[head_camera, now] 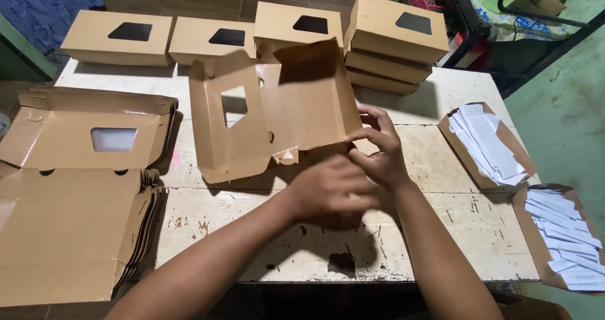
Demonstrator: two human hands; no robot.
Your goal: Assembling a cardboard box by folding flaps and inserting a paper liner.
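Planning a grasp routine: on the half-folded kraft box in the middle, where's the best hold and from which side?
Probably the near right corner of the half-folded box, approached from the front edge of the table. Both the right hand and left hand work there now. That edge lies low and free, while the windowed lid panel stands tilted on the left and finished boxes crowd the far side.

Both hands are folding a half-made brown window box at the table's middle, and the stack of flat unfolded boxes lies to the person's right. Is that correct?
Not quite. The head view shows the left hand and right hand on the half-made box at the table middle, but the stack of flat boxes lies to the person's left. On the right are trays of white paper slips.
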